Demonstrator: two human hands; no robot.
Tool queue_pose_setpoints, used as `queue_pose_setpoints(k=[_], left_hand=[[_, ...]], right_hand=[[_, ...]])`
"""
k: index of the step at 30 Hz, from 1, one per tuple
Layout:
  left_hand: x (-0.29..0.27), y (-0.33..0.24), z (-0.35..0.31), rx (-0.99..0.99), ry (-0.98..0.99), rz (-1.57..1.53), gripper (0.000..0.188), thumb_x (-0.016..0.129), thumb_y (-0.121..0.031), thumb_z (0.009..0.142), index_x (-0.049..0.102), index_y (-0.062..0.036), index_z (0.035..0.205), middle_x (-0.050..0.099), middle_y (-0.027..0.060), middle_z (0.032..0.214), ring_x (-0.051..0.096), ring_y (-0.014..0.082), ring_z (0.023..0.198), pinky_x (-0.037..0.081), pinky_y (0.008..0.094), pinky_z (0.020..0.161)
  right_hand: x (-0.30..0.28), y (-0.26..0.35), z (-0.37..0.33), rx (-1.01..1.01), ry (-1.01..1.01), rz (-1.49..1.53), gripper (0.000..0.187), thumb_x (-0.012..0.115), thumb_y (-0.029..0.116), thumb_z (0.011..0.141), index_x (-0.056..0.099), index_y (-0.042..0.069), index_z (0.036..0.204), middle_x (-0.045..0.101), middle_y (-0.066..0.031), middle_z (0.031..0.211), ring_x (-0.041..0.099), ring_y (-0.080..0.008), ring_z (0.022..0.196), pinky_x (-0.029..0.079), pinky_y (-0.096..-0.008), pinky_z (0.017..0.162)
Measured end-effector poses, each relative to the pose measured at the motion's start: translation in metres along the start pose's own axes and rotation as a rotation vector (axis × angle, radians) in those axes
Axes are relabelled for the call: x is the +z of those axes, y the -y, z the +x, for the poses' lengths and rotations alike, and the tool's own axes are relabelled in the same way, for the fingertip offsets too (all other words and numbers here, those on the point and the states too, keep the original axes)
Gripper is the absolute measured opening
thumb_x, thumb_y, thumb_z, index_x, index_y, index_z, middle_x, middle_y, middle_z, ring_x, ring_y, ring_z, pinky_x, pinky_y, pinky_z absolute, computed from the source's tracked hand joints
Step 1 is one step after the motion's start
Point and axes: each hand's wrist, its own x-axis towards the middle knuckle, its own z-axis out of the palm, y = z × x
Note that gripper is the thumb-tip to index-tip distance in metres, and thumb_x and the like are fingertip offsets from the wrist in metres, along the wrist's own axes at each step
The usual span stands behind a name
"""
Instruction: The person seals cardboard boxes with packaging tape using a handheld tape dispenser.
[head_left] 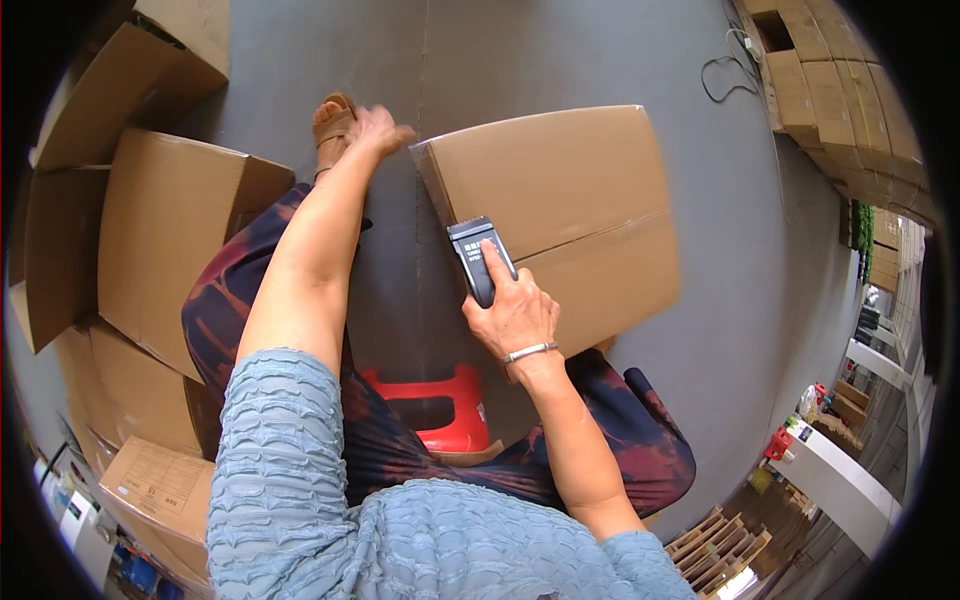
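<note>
A closed cardboard box (560, 185) lies on the floor before me, a thin seam crossing its top. My right hand (520, 312) is closed around a black hand-held tool (477, 255) with a wide head, a toothed front edge and white printing. Its index finger lies along the top of the tool, which is over the box's left edge. My left hand (372, 132) is beside the box's far left corner, in front of my sandalled foot (332, 120). Motion blurs its fingers, so I cannot tell their pose or whether they touch the box.
A red plastic stool (455, 400) shows between my legs. Cardboard boxes (165, 240) crowd the left side, some with raised flaps. Stacked cartons (830, 100) stand at the far right, with a cable (735, 75) on the floor beside them. Wooden pallets (715, 550) lie at the lower right.
</note>
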Motion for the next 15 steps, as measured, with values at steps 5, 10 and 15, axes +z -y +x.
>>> queue_pose_setpoints(k=[5,10,15], left_hand=[[0.035,-0.073,-0.030,0.927,-0.920,0.255,0.034,0.061,-0.035,0.097,0.065,-0.0086,0.118,0.062,0.0130,0.126,0.058,0.0301,0.122,0.046,0.0473,0.103],[0.118,-0.048,-0.052,1.324,-0.547,0.601,0.050,0.052,-0.041,0.101,0.050,-0.0229,0.147,0.033,0.0053,0.163,0.022,0.0253,0.154,0.012,0.0550,0.125],[0.122,-0.047,-0.067,1.228,-0.510,0.737,0.051,0.044,-0.041,0.103,0.048,-0.0231,0.150,0.030,0.0040,0.165,0.019,0.0243,0.155,0.005,0.0524,0.126]], right_hand=[[-0.007,0.002,0.006,0.045,0.050,-0.006,0.076,0.073,0.033,0.078,0.049,0.025,0.149,0.062,-0.0256,0.104,0.069,-0.0420,0.091,0.054,-0.0543,0.082],[-0.004,0.004,-0.002,0.057,0.064,-0.032,0.078,0.074,0.031,0.078,0.046,0.027,0.151,0.063,-0.0247,0.104,0.068,-0.0414,0.095,0.053,-0.0528,0.085],[0.020,-0.041,-0.069,0.063,0.103,-0.012,0.077,0.073,0.032,0.076,0.048,0.031,0.149,0.063,-0.0239,0.098,0.069,-0.0421,0.089,0.054,-0.0532,0.080]])
